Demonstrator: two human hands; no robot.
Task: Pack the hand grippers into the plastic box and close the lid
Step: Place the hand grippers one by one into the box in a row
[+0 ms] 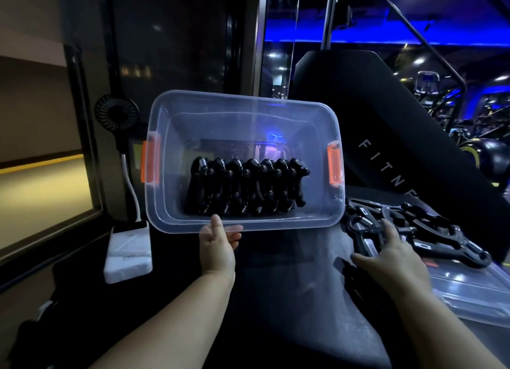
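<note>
Left hand (218,247): you pinch the near rim of the plastic box (248,99), which is tipped with its mouth toward you. The packed grippers (245,186) stand in a row along its lower wall.

Right hand (397,255): fingers spread flat on the loose grippers (441,230) heaped beside the box, not yet closed on one.

Risks:
- A one-handed rim pinch may let the box twist or slip as weight is added.
- The tilt may topple the row.
- The lid (474,288) appears to be pinned under the heap.

Clear plastic box (328,126) with orange latches (150,161) holds black hand grippers (245,186).
</note>
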